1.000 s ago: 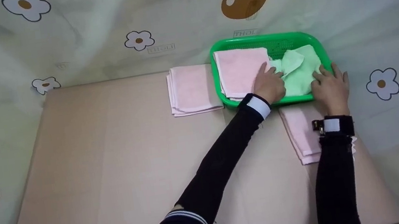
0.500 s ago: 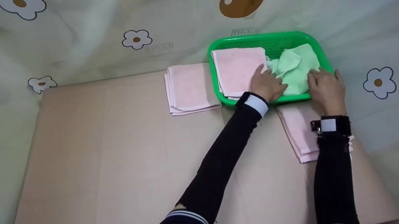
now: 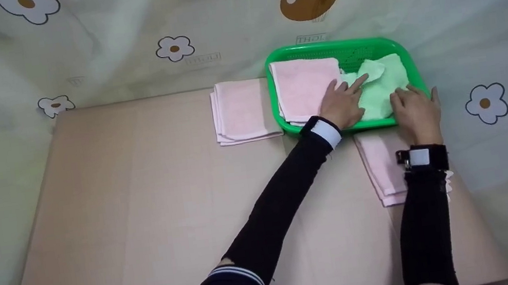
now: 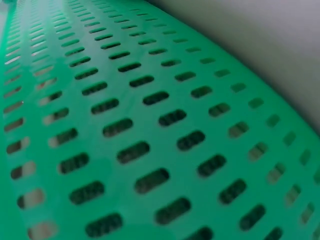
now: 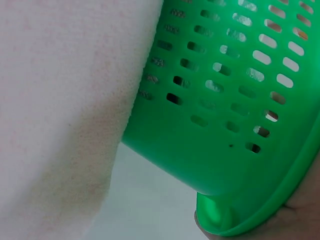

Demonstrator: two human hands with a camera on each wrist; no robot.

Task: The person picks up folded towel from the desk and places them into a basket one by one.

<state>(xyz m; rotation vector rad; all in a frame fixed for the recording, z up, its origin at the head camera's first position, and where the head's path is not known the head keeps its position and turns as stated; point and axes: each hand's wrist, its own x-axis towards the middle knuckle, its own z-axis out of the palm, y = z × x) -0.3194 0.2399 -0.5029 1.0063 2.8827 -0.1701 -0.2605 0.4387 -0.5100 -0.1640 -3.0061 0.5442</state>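
Observation:
In the head view a green plastic basket (image 3: 342, 46) holds a folded pink towel (image 3: 308, 86) on its left and a rumpled light-green towel (image 3: 390, 78) on its right. My left hand (image 3: 342, 105) lies over the front rim between the two towels, fingers spread, one finger stretched out onto the green towel. At the front right corner my right hand (image 3: 416, 114) reaches over the rim, its bent fingers at the green towel's edge. Whether they pinch the cloth is hidden. The right wrist view shows the basket's perforated wall (image 5: 200, 145) with skin (image 5: 295, 215) beside its rim.
A folded pink towel (image 3: 247, 109) lies against the basket's left side. Another pink towel (image 3: 387, 169) sits in front of the basket, partly under my right wrist. Everything stands on a light brown board (image 3: 144, 201), with a printed flower sheet (image 3: 121, 32) behind and around it.
My left hand's finger has swung out from lower over the front of the green towel and now points across it. My right hand has shifted inward slightly from the basket's right rim, its fingers more bent.

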